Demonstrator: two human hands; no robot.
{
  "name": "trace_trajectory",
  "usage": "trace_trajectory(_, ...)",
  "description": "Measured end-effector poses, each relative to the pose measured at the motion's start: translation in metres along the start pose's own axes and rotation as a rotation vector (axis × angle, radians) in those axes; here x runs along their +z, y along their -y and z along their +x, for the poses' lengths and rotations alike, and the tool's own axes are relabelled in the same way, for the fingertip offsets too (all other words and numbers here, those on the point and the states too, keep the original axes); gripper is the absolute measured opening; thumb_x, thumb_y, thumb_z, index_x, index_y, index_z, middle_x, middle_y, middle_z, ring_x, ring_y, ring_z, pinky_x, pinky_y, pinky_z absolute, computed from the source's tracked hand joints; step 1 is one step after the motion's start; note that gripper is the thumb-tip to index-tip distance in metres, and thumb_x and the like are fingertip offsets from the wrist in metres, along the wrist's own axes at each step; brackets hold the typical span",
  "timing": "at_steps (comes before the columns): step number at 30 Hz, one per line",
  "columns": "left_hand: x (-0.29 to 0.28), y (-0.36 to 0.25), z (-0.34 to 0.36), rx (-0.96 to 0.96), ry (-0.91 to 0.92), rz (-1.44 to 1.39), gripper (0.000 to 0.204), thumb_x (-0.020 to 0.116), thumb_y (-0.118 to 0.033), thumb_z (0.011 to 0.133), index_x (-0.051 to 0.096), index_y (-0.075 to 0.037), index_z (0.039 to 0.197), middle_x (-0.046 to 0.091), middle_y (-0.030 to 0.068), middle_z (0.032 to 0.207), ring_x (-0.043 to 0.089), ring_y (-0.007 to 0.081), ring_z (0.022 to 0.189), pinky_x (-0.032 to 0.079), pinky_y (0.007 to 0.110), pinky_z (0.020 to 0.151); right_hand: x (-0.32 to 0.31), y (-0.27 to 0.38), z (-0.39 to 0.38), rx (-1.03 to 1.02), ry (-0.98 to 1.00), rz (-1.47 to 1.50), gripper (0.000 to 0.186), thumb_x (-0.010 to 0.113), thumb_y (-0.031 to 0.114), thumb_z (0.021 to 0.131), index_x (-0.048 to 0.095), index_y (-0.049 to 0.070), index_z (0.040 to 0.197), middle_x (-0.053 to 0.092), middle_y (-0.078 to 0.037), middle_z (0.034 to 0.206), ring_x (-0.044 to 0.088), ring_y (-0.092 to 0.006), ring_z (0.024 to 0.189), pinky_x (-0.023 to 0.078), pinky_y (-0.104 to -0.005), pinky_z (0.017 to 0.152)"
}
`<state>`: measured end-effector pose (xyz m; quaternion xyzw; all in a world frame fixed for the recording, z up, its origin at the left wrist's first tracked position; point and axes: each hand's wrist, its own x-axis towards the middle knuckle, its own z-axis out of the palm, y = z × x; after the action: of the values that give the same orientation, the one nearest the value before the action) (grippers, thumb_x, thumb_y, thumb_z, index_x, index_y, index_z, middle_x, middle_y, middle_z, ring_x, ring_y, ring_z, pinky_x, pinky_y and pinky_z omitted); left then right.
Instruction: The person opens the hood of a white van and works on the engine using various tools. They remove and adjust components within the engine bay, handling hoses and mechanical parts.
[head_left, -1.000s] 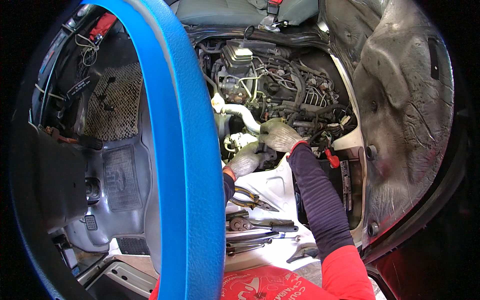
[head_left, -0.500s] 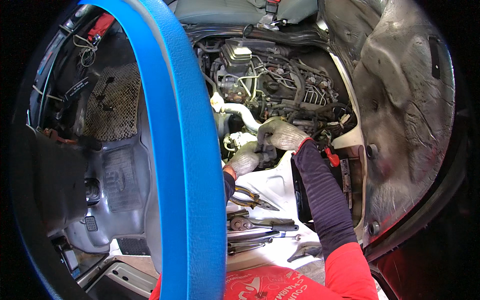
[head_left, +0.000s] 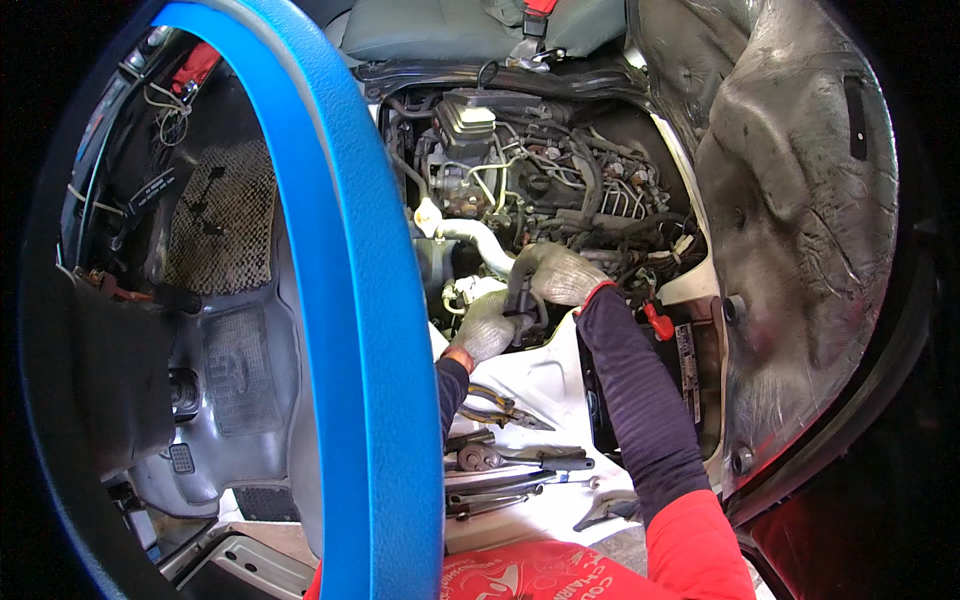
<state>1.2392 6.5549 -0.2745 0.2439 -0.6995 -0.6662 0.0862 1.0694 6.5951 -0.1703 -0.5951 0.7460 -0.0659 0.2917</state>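
Observation:
Both hands wear pale knit gloves with dark grey fingers and are low in the engine bay, close together. My left hand (head_left: 487,328) is bent inward beside the lower end of a pale metal pipe (head_left: 478,240). My right hand (head_left: 568,275) reaches in from the right, its fingers curled down at the pipe's end. Both look closed around something dark among the engine parts; glove fingers hide what it is. Above them lies the engine (head_left: 560,170), with a boxy reservoir (head_left: 466,122) and several thin metal lines.
A blue steering wheel rim (head_left: 385,330) crosses the view on the left. Pliers (head_left: 500,408), a ratchet (head_left: 500,457) and several wrenches (head_left: 495,497) lie on the white panel (head_left: 535,375) near me. At right are a red terminal cover (head_left: 658,322) and a raised grey insulated cover (head_left: 800,240).
The whole view has shifted slightly. My hands stay at the same place by the pipe's lower end, with the right-hand fingers a little differently bent.

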Motion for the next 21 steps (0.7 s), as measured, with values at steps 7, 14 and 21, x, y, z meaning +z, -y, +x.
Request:
trace_trajectory(7, 0.003, -0.008, -0.005, 0.033, -0.135, 0.156, 0.041, 0.090, -0.031, 0.082, 0.074, 0.000, 0.104, 0.077, 0.0177, 0.105, 0.074, 0.0279, 0.096, 0.055, 0.040, 0.085, 0.012, 0.016, 0.007, 0.292, -0.051, -0.233, 0.041, 0.066, 0.038, 0.094, 0.075, 0.005, 0.119, 0.075, -0.022, 0.117, 0.072, -0.0396, 0.111, 0.056, -0.0473, 0.099)
trace_trajectory(14, 0.000, -0.007, 0.000, 0.088, -0.170, 0.330, 0.044, 0.088, -0.029, 0.084, 0.074, -0.005, 0.117, 0.078, 0.0143, 0.108, 0.074, 0.0281, 0.097, 0.055, 0.039, 0.088, 0.003, 0.009, -0.007, -0.024, -0.085, 0.044, 0.033, 0.069, 0.028, 0.090, 0.077, -0.002, 0.102, 0.076, -0.022, 0.107, 0.073, -0.0369, 0.104, 0.055, -0.0432, 0.095)
trace_trajectory(21, 0.003, -0.008, -0.003, 0.004, -0.025, -0.064, 0.038, 0.083, -0.026, 0.090, 0.072, -0.002, 0.118, 0.077, 0.0172, 0.108, 0.074, 0.0305, 0.097, 0.056, 0.040, 0.087, 0.014, 0.015, 0.003, 0.206, -0.092, -0.100, 0.035, 0.070, 0.029, 0.088, 0.078, 0.001, 0.106, 0.074, -0.026, 0.108, 0.073, -0.0420, 0.102, 0.057, -0.0481, 0.093)
